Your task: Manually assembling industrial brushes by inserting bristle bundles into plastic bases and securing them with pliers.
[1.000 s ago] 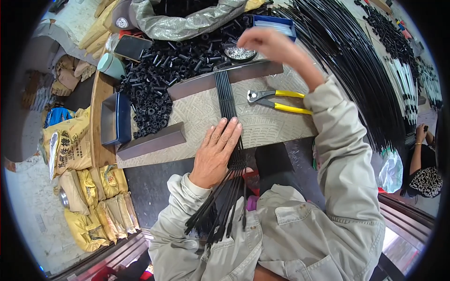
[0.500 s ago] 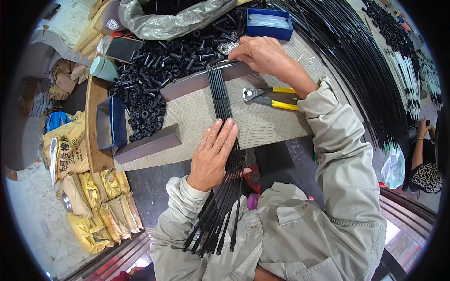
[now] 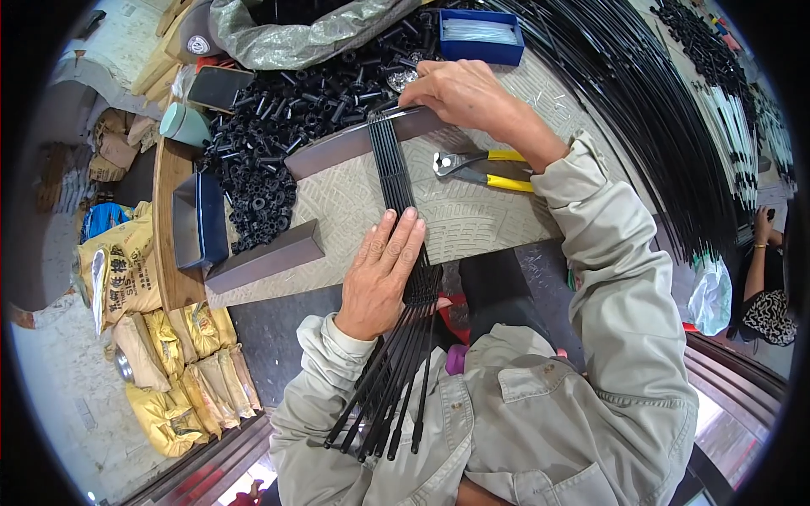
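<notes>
A flat bundle of thin black rods (image 3: pixel 391 169) runs from the worktop over its near edge toward my body. My left hand (image 3: pixel 381 274) lies across it with fingers straight and together on top; the thumb tip shows past the bundle's right side, so the rods sit between thumb and fingers. The far rod ends meet a grey metal bar (image 3: pixel 337 148). At that bar's far edge, right of the rod ends, my right hand (image 3: pixel 464 94) is closed, fingertips bent down. What its fingers pinch, if anything, is hidden. Small shiny metal pieces (image 3: pixel 402 79) lie just beyond.
Yellow-handled pincers (image 3: pixel 485 169) lie right of the rods. Black plastic parts (image 3: pixel 261 160) are heaped behind and left, near a second bar (image 3: pixel 268 257) and a blue box (image 3: pixel 201 221). Another blue box (image 3: pixel 481 38) holds clear strips. Long black rods (image 3: pixel 641 126) fill the right side.
My right hand has slid slightly left along the bar, nearer the rod ends. The whole view has shifted a little. My left hand stays on the rods.
</notes>
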`<state>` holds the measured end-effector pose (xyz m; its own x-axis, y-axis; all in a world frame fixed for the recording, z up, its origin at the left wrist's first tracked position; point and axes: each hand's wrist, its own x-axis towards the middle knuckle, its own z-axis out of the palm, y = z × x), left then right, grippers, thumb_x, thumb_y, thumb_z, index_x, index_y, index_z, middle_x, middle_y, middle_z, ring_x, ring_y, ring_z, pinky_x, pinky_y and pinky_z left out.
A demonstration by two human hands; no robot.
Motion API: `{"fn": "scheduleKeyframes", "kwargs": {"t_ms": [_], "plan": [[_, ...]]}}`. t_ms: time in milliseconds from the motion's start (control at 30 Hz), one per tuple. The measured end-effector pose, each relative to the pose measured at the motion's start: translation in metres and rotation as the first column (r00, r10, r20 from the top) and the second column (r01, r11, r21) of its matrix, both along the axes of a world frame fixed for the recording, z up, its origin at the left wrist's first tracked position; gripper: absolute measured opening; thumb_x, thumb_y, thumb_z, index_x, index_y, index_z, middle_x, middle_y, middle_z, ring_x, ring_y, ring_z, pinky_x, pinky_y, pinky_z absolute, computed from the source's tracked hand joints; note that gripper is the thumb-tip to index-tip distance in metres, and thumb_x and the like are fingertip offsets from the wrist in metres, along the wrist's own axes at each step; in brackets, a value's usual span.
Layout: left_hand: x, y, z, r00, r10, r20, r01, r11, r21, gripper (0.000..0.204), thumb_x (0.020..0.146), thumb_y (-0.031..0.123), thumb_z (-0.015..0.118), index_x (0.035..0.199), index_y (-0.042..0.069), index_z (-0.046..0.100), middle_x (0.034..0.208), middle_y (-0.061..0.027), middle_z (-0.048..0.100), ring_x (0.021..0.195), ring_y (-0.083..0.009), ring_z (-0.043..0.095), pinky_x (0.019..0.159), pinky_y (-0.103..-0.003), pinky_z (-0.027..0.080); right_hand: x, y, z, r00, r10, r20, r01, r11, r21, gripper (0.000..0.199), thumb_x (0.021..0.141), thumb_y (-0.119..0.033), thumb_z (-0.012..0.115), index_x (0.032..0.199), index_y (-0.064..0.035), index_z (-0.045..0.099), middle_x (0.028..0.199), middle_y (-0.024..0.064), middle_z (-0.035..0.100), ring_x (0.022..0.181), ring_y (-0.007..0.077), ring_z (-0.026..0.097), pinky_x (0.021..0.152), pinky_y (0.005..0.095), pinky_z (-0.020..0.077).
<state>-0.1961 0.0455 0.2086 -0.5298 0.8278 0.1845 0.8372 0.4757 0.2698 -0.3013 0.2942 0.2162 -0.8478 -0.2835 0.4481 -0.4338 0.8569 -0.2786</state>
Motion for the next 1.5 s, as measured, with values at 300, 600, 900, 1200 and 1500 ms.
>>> {"fn": "scheduleKeyframes", "kwargs": {"t_ms": [300, 600, 900, 1200, 1500], "plan": [[0.0, -0.001, -0.001, 1.0, 0.001, -0.023, -0.002, 1.0, -0.018, 0.086, 0.067, 0.058, 0.059, 0.131, 0.004, 0.038, 0.136, -0.0123, 0.036, 0.127, -0.0317, 0.032, 0.101, -0.042, 0.03, -0.008, -0.017, -0.007, 0.999, 0.03, -0.015, -0.029, 1.0, 0.009, 0.012, 0.078, -0.012, 0.056, 0.085, -0.0135, 0.065, 0.081, 0.0052, 0.06, 0.072, 0.0253, 0.061, 0.057, 0.0355, 0.0458], [-0.001, 0.002, 0.0, 1.0, 0.001, -0.017, -0.001, 1.0, -0.003, 0.083, 0.069, 0.056, 0.059, 0.131, 0.004, 0.038, 0.136, -0.0122, 0.036, 0.127, -0.0322, 0.032, 0.101, -0.042, 0.03, -0.009, -0.003, -0.005, 0.992, -0.045, 0.116, 0.038, 0.997, 0.069, 0.009, 0.074, -0.01, 0.053, 0.079, -0.0117, 0.06, 0.086, 0.0052, 0.059, 0.076, 0.0264, 0.061, 0.062, 0.0386, 0.0468], [-0.02, 0.008, -0.006, 0.986, -0.048, -0.161, 0.06, 0.996, 0.072, 0.076, 0.07, 0.047, 0.064, 0.126, 0.001, 0.042, 0.131, -0.0151, 0.041, 0.122, -0.0347, 0.037, 0.098, -0.038, 0.036, -0.043, 0.083, 0.009, 0.929, -0.367, -0.044, 0.362, 0.928, -0.09, 0.015, 0.078, -0.024, 0.059, 0.088, -0.0163, 0.065, 0.088, 0.0066, 0.062, 0.082, 0.0287, 0.059, 0.067, 0.0379, 0.0477], [-0.014, -0.002, -0.011, 0.982, -0.015, -0.187, 0.027, 0.998, 0.06, 0.059, 0.077, 0.027, 0.054, 0.129, 0.004, 0.038, 0.135, -0.0104, 0.036, 0.126, -0.0295, 0.033, 0.101, -0.036, 0.033, -0.058, 0.098, 0.031, 0.945, -0.322, 0.057, 0.288, 0.904, 0.317, 0.006, 0.071, -0.012, 0.056, 0.077, -0.0113, 0.059, 0.08, 0.0062, 0.06, 0.078, 0.027, 0.06, 0.06, 0.038, 0.046], [-0.016, -0.005, -0.021, 0.971, -0.026, -0.237, 0.042, 0.997, 0.063, 0.069, 0.073, 0.03, 0.059, 0.134, 0.01, 0.034, 0.139, -0.0094, 0.031, 0.128, -0.0294, 0.03, 0.101, -0.044, 0.028, 0.046, 0.043, 0.05, 0.954, 0.201, 0.223, 0.059, 0.603, -0.796, 0.011, 0.089, -0.002, 0.039, 0.099, -0.0018, 0.045, 0.1, 0.0103, 0.056, 0.066, 0.0134, 0.057, 0.058, 0.0259, 0.0472]]}}
